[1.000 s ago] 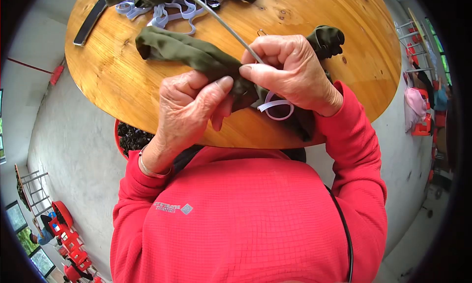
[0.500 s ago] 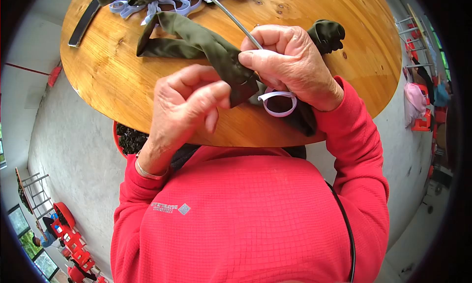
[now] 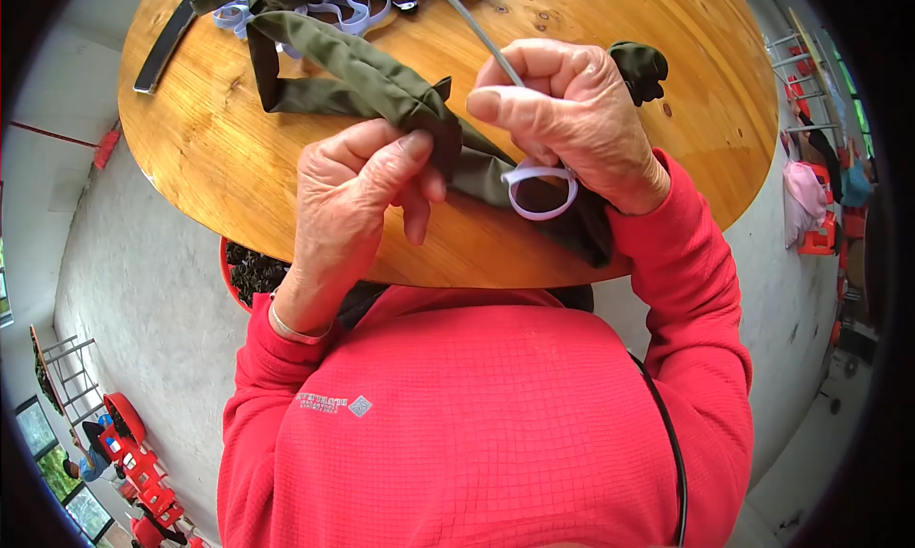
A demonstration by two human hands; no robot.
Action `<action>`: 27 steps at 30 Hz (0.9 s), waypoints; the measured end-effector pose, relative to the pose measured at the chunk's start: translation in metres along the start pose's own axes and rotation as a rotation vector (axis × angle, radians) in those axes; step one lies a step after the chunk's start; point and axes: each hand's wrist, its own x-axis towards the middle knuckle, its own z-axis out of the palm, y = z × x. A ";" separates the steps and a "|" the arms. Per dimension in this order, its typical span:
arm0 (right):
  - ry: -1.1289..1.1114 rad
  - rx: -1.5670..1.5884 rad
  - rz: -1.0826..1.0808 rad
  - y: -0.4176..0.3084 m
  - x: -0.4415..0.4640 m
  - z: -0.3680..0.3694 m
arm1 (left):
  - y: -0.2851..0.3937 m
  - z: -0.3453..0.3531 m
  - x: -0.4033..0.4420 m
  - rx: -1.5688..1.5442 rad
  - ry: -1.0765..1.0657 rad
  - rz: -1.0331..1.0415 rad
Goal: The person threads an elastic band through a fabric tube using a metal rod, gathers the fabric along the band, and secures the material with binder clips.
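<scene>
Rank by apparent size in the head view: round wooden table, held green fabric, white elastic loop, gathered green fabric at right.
1. Round wooden table
2. Held green fabric
3. Gathered green fabric and white elastic loop: too alike to rank.

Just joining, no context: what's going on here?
A person in a red top is working at a round wooden table. Their left hand pinches a green cloth, while their right hand grips a thin rod. A white band curls just below the right hand. More white bands lie toward the far side of the table.
</scene>
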 end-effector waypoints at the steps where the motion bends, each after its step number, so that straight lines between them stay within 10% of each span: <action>1: -0.017 0.009 0.027 -0.003 -0.003 0.003 | 0.000 -0.002 -0.001 -0.006 -0.015 0.004; 18: -0.111 0.048 0.063 0.002 -0.004 0.006 | 0.002 -0.008 0.002 -0.414 -0.116 -0.113; 27: -0.061 0.048 -0.005 0.003 -0.003 0.007 | -0.001 -0.002 -0.003 -0.107 -0.059 -0.035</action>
